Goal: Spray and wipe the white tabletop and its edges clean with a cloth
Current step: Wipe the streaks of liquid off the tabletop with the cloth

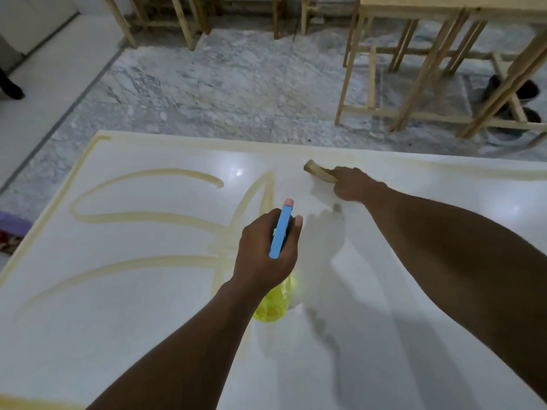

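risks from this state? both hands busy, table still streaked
1. The cloth in the right hand already looks yellowed; it may smear residue back onto the white tabletop instead of lifting it.
2. The left hand aims the spray bottle toward the wiping hand, so a squirt could hit the hand rather than the yellow streaks.
3. The streaks lie mostly left of the cloth and along the far edge; those areas could be missed.

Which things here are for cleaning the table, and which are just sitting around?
For the job:
- spray bottle, held in the left hand
- cloth, pressed down by the right hand
- white tabletop with yellowish streaks

Just around:
- wooden frames
- dark buckets
- purple thing
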`<action>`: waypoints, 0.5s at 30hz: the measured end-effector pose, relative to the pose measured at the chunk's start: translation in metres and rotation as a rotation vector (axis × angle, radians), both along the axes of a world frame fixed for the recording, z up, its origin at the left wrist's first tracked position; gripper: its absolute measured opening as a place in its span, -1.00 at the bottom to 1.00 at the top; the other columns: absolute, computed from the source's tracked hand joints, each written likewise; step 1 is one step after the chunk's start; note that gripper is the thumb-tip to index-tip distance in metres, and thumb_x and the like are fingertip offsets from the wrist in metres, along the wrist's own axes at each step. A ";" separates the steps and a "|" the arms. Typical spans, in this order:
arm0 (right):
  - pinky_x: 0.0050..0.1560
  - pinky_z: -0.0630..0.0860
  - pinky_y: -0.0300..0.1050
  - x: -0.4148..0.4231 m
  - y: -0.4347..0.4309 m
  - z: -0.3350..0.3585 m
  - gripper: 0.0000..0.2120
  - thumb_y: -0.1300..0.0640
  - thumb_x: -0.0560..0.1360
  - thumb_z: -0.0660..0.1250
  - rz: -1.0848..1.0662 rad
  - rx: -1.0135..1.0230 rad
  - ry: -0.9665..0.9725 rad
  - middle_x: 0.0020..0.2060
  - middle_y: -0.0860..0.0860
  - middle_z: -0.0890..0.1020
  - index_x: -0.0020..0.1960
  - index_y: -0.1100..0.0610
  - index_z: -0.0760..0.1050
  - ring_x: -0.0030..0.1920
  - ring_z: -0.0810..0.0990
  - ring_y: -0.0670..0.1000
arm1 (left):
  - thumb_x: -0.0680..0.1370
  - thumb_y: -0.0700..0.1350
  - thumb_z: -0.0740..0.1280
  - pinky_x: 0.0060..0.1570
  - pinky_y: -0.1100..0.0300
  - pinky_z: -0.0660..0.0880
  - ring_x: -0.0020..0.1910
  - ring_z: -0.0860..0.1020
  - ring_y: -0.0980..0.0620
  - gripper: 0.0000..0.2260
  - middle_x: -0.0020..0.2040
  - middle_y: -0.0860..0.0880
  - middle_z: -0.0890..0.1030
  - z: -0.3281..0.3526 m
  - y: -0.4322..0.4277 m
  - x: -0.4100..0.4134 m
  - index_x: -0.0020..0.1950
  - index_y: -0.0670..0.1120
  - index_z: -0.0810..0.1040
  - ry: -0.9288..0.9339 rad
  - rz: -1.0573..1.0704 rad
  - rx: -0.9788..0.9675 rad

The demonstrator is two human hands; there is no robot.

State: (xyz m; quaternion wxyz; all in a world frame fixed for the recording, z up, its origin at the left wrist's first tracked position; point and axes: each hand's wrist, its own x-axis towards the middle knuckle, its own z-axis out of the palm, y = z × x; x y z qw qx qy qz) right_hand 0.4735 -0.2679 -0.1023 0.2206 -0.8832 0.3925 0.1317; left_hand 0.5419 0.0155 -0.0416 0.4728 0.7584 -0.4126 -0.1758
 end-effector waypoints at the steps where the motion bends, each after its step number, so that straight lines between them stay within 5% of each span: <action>1: 0.32 0.40 0.16 -0.004 0.009 -0.019 -0.45 0.21 0.50 0.23 0.021 -0.019 0.065 0.43 0.07 0.37 0.48 0.01 0.33 0.38 0.40 0.23 | 0.67 0.14 0.29 -0.34 -0.20 0.61 -0.36 0.63 -0.23 -0.66 -0.30 -0.15 0.60 -0.001 0.000 -0.001 -0.18 -0.05 0.47 0.001 -0.003 0.001; 4: 0.47 0.12 0.37 -0.015 0.032 -0.052 -0.39 0.11 0.57 0.23 0.041 -0.156 0.119 0.59 0.07 0.09 0.58 -0.04 0.15 0.56 0.11 0.25 | 0.67 0.13 0.30 -0.33 -0.19 0.63 -0.37 0.63 -0.21 -0.69 -0.28 -0.14 0.61 -0.005 0.004 -0.002 -0.16 -0.05 0.49 0.006 -0.004 0.007; 8: 0.47 0.08 0.34 -0.032 0.074 -0.052 -0.39 -0.14 0.62 0.17 0.036 -0.169 0.113 0.61 0.09 0.06 0.60 -0.03 0.09 0.58 0.05 0.24 | 0.66 0.14 0.31 -0.33 -0.21 0.64 -0.36 0.62 -0.22 -0.67 -0.33 -0.12 0.55 -0.001 0.020 -0.008 -0.16 -0.07 0.50 0.030 0.001 0.013; 15: 0.53 0.05 0.26 -0.083 0.202 -0.051 -0.35 0.16 0.60 0.16 0.027 -0.152 0.066 0.62 0.07 -0.03 0.62 -0.03 -0.01 0.60 -0.02 0.22 | 0.63 0.20 0.31 -0.30 -0.20 0.66 -0.34 0.63 -0.20 -0.68 -0.29 -0.09 0.59 0.008 0.080 -0.028 -0.15 -0.02 0.51 0.029 -0.006 0.026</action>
